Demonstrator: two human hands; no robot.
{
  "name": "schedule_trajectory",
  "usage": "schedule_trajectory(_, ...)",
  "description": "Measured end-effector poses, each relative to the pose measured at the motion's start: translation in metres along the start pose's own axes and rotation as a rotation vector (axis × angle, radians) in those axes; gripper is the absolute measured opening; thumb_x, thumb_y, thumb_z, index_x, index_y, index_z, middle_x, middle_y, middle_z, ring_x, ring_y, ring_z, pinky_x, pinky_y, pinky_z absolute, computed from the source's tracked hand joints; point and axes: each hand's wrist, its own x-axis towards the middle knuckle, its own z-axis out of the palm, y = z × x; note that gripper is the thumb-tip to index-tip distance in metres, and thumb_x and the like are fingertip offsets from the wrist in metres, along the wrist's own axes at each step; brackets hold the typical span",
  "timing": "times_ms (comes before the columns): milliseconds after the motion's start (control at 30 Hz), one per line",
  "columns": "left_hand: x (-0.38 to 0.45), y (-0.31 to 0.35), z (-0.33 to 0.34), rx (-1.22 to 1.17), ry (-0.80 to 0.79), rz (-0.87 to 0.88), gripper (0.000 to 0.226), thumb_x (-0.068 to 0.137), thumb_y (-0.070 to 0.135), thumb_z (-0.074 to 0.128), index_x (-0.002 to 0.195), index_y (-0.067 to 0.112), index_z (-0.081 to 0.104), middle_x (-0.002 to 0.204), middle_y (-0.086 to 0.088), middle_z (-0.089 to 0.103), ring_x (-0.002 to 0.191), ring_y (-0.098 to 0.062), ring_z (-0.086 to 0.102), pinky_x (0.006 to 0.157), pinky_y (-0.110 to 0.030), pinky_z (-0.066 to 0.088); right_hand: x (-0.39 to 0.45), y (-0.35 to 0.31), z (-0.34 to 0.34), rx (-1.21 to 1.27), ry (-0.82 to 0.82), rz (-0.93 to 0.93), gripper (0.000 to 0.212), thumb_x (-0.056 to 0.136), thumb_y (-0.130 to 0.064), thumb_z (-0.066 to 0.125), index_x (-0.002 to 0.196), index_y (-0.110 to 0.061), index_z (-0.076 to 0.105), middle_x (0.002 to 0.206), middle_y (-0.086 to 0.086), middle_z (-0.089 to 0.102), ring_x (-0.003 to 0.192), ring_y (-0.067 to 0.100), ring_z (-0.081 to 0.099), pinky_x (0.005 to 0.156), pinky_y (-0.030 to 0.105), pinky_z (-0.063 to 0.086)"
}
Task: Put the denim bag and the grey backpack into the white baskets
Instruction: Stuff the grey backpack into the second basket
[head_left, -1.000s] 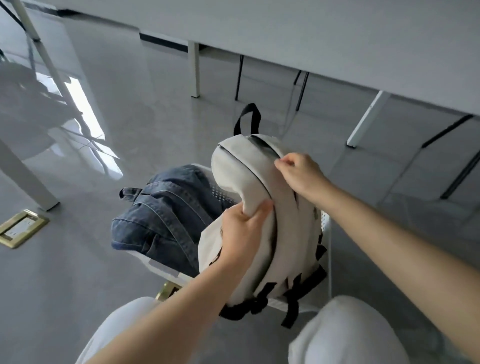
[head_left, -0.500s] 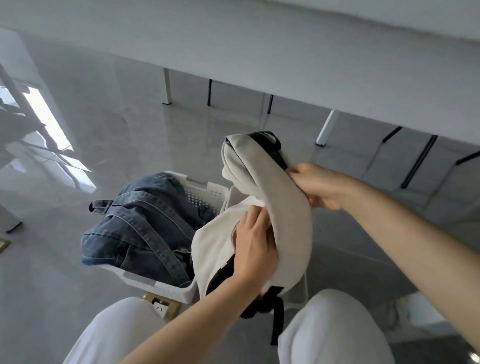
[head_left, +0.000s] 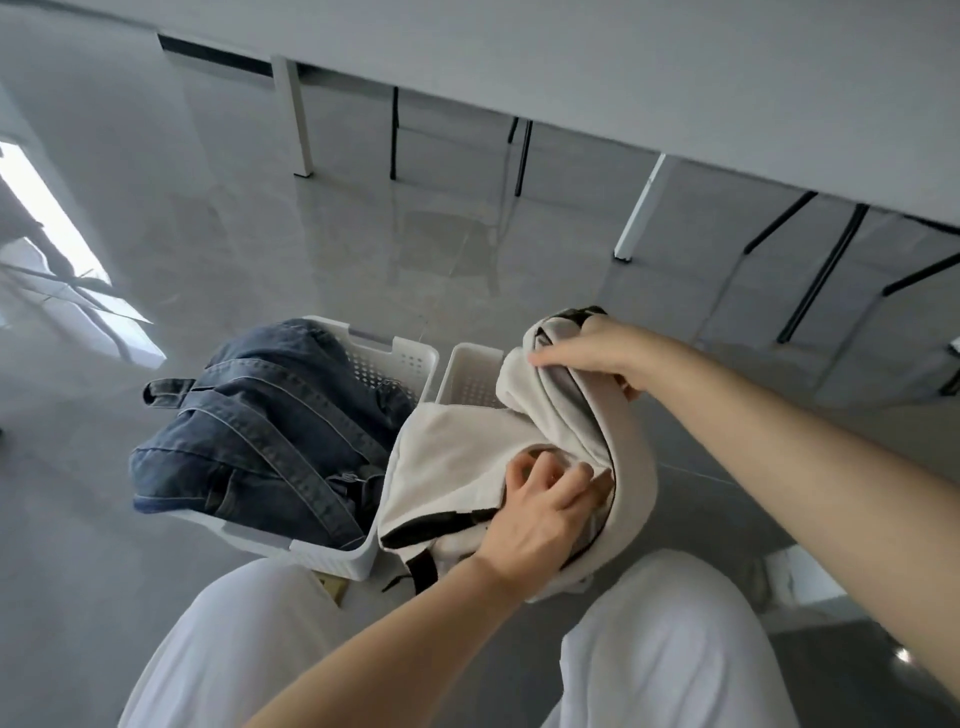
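Observation:
The denim bag (head_left: 260, 431) lies in the left white basket (head_left: 410, 358), bulging over its rim. The pale grey backpack (head_left: 457, 452) with black straps sits folded over the right white basket (head_left: 465, 364), hiding most of it. My left hand (head_left: 540, 514) presses on the backpack's front near its zipper, fingers gripping the fabric. My right hand (head_left: 597, 353) holds the backpack's top by the black handle, at the far right of the basket.
Both baskets stand on a glossy grey floor between my knees in white trousers (head_left: 675, 649). A long white table (head_left: 675, 78) with white legs runs across the back, black chair legs under it. A brass floor socket (head_left: 332, 587) peeks out below the left basket.
The backpack has gone from upright to bent over and lowered onto the right basket. My left hand slid from its top edge to its front; my right hand followed the top down.

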Motion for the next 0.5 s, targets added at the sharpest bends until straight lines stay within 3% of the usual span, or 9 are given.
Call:
schedule_trajectory(67,-0.001,0.0,0.003,0.003,-0.013,0.019,0.039,0.085,0.018,0.057,0.124,0.024,0.055,0.102,0.005,0.045,0.093,-0.022,0.044,0.084,-0.038,0.034,0.001,0.001,0.011,-0.143,0.052,-0.053,0.063,0.076,-0.04,0.068,0.127,-0.006,0.052,0.13,0.013,0.056,0.114,0.031,0.057,0.078,0.031,0.045)
schedule_trajectory(133,-0.004,-0.001,0.006,-0.01,-0.028,0.042,0.042,0.084,0.016,0.058,0.125,0.024,0.053,0.104,0.006,0.046,0.093,-0.022,0.048,0.084,-0.038,0.039,0.004,0.006,0.016,-0.231,0.122,-0.056,0.051,0.08,-0.027,0.062,0.124,-0.004,0.053,0.131,0.015,0.056,0.118,0.032,0.055,0.084,0.031,0.045)
schedule_trajectory(200,-0.007,-0.005,0.003,-0.046,-0.039,0.03,0.04,0.086,0.016,0.057,0.125,0.023,0.05,0.106,0.005,0.051,0.092,-0.023,0.053,0.082,-0.038,0.045,0.009,0.014,0.017,-0.159,0.151,-0.018,0.049,0.08,-0.025,0.06,0.123,-0.004,0.053,0.131,0.016,0.057,0.118,0.033,0.055,0.085,0.031,0.045)
schedule_trajectory(267,-0.009,-0.008,-0.003,-0.072,-0.054,0.009,0.039,0.087,0.018,0.055,0.126,0.023,0.049,0.107,0.004,0.056,0.091,-0.023,0.053,0.08,-0.036,0.046,0.011,0.019,0.014,0.04,0.101,0.047,0.073,0.073,-0.046,0.066,0.131,-0.006,0.048,0.133,0.013,0.055,0.116,0.033,0.055,0.084,0.032,0.046)
schedule_trajectory(333,-0.009,-0.011,-0.009,-0.073,-0.078,0.007,0.039,0.089,0.018,0.05,0.127,0.023,0.047,0.107,0.004,0.059,0.09,-0.024,0.053,0.079,-0.036,0.046,0.008,0.021,0.012,0.183,0.006,0.109,0.118,0.054,-0.075,0.067,0.144,-0.008,0.031,0.144,0.01,0.043,0.123,0.034,0.05,0.093,0.045,0.048)
schedule_trajectory(367,-0.009,-0.011,-0.011,-0.07,-0.091,0.01,0.039,0.09,0.018,0.048,0.129,0.023,0.047,0.107,0.003,0.06,0.089,-0.024,0.054,0.078,-0.036,0.047,0.006,0.023,0.013,0.161,-0.039,0.115,0.129,0.052,-0.08,0.066,0.149,-0.008,0.019,0.149,0.009,0.034,0.127,0.034,0.046,0.095,0.049,0.047)
schedule_trajectory(433,-0.008,-0.011,-0.013,-0.067,-0.111,0.011,0.039,0.091,0.017,0.044,0.13,0.023,0.047,0.107,0.002,0.061,0.088,-0.026,0.055,0.076,-0.037,0.048,0.005,0.027,0.019,0.028,-0.051,0.101,0.126,0.065,-0.069,0.069,0.149,-0.001,0.004,0.152,0.009,0.025,0.13,0.033,0.041,0.094,0.046,0.047)
schedule_trajectory(500,-0.009,-0.011,-0.01,-0.046,-0.107,0.021,0.04,0.091,0.017,0.043,0.13,0.024,0.047,0.109,0.002,0.061,0.088,-0.026,0.056,0.076,-0.038,0.05,0.005,0.03,0.023,-0.042,0.004,0.086,0.115,0.072,-0.051,0.073,0.146,0.003,0.004,0.144,0.014,0.035,0.12,0.03,0.046,0.086,0.037,0.047)
